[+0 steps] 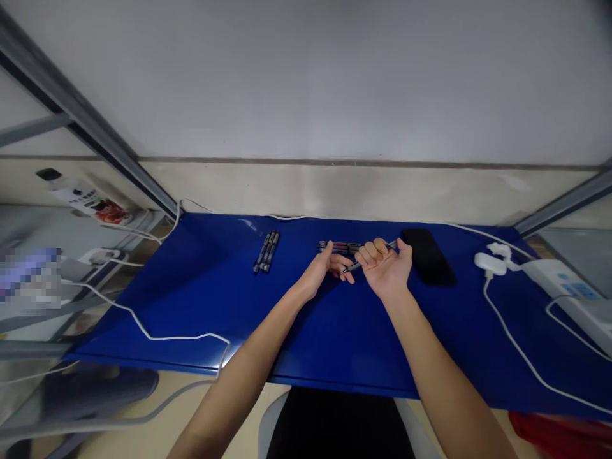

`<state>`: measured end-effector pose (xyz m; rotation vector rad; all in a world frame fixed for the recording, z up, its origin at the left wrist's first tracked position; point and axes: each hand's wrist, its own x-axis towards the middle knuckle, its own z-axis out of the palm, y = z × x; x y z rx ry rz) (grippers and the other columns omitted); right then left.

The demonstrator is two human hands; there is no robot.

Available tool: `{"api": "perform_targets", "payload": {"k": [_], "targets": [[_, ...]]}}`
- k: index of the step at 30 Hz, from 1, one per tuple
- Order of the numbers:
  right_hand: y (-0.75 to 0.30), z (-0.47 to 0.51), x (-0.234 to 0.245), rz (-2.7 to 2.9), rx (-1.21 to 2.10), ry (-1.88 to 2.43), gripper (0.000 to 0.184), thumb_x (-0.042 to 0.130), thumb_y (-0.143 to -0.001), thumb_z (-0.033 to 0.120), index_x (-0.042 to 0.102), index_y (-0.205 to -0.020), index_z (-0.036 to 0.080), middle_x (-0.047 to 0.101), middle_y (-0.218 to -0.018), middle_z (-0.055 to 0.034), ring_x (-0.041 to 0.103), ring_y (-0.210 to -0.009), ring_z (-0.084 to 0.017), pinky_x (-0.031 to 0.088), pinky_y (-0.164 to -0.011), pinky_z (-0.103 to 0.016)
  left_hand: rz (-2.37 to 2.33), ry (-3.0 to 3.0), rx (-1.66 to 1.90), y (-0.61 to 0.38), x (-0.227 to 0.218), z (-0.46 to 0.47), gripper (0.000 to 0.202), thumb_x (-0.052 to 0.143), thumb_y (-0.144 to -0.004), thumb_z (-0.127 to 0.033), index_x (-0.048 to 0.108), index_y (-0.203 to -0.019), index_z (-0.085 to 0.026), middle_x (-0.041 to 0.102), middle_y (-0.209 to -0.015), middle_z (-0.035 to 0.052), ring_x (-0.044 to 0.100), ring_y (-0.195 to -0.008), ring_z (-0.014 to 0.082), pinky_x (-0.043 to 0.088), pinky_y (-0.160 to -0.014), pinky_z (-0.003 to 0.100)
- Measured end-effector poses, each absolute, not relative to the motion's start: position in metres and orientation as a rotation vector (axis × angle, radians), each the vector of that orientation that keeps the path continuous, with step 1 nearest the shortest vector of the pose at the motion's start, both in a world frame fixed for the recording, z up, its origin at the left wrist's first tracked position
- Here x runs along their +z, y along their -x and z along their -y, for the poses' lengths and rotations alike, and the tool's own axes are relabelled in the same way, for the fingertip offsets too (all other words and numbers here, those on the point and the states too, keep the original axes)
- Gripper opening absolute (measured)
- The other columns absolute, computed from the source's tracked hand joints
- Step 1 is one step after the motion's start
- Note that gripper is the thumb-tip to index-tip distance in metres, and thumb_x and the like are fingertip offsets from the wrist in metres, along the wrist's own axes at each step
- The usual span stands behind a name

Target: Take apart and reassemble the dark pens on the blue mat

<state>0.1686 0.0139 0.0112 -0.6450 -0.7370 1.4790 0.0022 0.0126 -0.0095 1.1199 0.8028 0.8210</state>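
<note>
Both hands are raised over the blue table (196,293), between three pens (266,252) lying side by side to the left and a dark phone (429,257) to the right. The pen in hand (352,266) slants between them, its point low toward the left, its other end up near the right thumb.

Right hand (386,271): palm turned up toward the viewer, fingers curled round the barrel, a firm grasp. Left hand (324,271): fingers partly bent at the point; whether they pinch it or merely touch it, cannot tell.

A second group of pens (340,246) lies just beyond the hands, partly hidden; count uncertain, one reddish part visible.

Step in hand, as judged: two-handed handling of a single pen, worked at its ends. Judged need for any further move: the right grip steady on the barrel, the left fingers placed precisely at the point, both kept clear of the pens behind.
</note>
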Motion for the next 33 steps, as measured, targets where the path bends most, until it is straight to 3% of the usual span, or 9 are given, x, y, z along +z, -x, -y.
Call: {"api": "perform_targets", "payload": {"k": [12,16,33], "targets": [[-0.1674,-0.0124,0.0132,0.600,1.544,0.624,0.050,0.035,-0.087,0.060,0.026,-0.056,0.023,0.020,-0.054,0.0039,0.023,-0.048,-0.013,0.033,-0.048,-0.031,-0.794,-1.104,0.822,-0.0032,-0.0112,-0.0131,0.075,0.020,-0.094,-0.066,0.069,-0.086,-0.010,0.072,-0.070,0.0122,0.058,-0.062,0.0169,0.039,-0.068,0.030],[-0.1674,-0.0125,0.0138,0.484,1.642,0.462,0.045,0.040,-0.087,0.053,0.025,-0.057,0.022,0.021,-0.053,0.0043,0.026,-0.047,-0.012,0.034,-0.048,-0.028,-0.799,-1.102,0.820,-0.0035,-0.0101,-0.0129,0.076,0.018,-0.094,-0.065,0.069,-0.086,-0.008,0.071,-0.070,0.0133,0.058,-0.062,0.0168,0.039,-0.068,0.030],[-0.1656,-0.0118,0.0157,0.419,1.665,0.399,0.043,0.039,-0.086,0.050,0.018,-0.061,0.022,0.023,-0.052,0.0037,0.027,-0.048,-0.012,0.034,-0.048,-0.028,-0.789,-1.108,0.806,-0.0040,-0.0077,-0.0115,0.077,0.016,-0.096,-0.062,0.070,-0.087,-0.008,0.070,-0.066,0.0130,0.056,-0.064,0.0177,0.037,-0.069,0.030]]}}
